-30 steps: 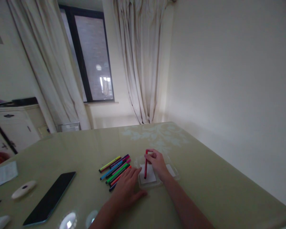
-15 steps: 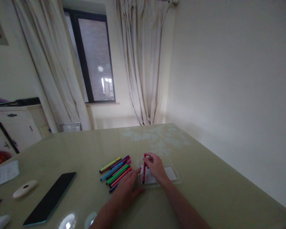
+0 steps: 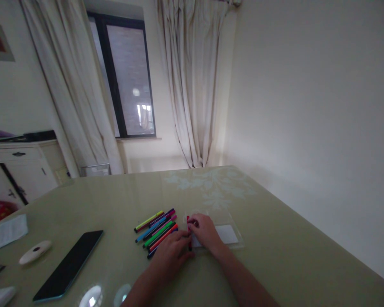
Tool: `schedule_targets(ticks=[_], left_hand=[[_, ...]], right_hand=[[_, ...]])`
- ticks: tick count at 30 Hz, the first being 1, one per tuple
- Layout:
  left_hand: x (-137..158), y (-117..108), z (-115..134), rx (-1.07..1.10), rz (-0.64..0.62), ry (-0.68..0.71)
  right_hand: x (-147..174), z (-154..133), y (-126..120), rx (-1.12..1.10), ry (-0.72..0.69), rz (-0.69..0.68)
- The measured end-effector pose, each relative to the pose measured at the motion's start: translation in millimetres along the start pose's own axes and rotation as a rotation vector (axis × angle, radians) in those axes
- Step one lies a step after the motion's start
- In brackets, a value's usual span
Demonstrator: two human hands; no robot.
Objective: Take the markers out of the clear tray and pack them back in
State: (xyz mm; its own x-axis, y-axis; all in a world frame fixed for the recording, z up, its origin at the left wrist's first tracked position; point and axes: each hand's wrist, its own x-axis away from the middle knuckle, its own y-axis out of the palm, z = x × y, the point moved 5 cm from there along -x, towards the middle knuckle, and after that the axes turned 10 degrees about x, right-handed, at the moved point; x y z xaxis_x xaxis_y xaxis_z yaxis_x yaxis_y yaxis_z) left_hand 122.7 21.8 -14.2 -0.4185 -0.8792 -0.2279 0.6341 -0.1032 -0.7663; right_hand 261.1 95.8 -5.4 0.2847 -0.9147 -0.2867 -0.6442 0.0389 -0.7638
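Observation:
A clear plastic case (image 3: 240, 244) with a white card (image 3: 228, 234) inside lies on the table. Along its left side a red marker (image 3: 188, 219) lies lengthwise, partly covered by my fingers. My right hand (image 3: 205, 230) pinches this marker near its upper part. My left hand (image 3: 170, 251) rests at the case's lower left corner, fingers stretched out toward the marker's lower end; whether they touch it I cannot tell. Just left of it lie several coloured markers (image 3: 160, 232) in a slanting row, yellow, blue, green and orange among them, the nearest partly hidden by that hand.
On the left of the table (image 3: 291, 260) lie a dark phone (image 3: 68, 265), a white oval object (image 3: 35, 252) and a pale sheet (image 3: 7, 232). Two round shiny things (image 3: 91, 296) sit at the near edge. A wall (image 3: 323, 128) runs along the right side.
My right hand has lowered the red marker and moved it left, to the case's left side. The fingers of my left hand have come closer to the marker's lower end.

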Motion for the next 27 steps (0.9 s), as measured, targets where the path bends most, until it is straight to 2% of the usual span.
schedule_targets(ticks=[6,9,13,16,21,24,27], left_hand=[[1,-4,12,-0.021,0.023,0.056],[-2,-16,9,0.008,0.129,0.064],[-1,-36,-12,-0.113,0.295,-0.123],[2,-39,-25,-0.209,0.268,-0.219],[5,-34,-33,-0.238,0.245,-0.229],[4,-39,-29,-0.119,0.308,-0.178],[1,-46,-24,0.191,0.419,-0.158]], right_hand=[[2,3,1,0.1,0.064,-0.033],[3,4,1,0.098,0.056,-0.042],[2,4,1,0.099,0.033,-0.05],[1,2,0,0.136,0.011,-0.046],[1,-1,-1,0.145,-0.012,-0.037],[0,-4,-5,0.11,-0.024,0.004],[0,-10,-8,-0.08,-0.028,0.033]])
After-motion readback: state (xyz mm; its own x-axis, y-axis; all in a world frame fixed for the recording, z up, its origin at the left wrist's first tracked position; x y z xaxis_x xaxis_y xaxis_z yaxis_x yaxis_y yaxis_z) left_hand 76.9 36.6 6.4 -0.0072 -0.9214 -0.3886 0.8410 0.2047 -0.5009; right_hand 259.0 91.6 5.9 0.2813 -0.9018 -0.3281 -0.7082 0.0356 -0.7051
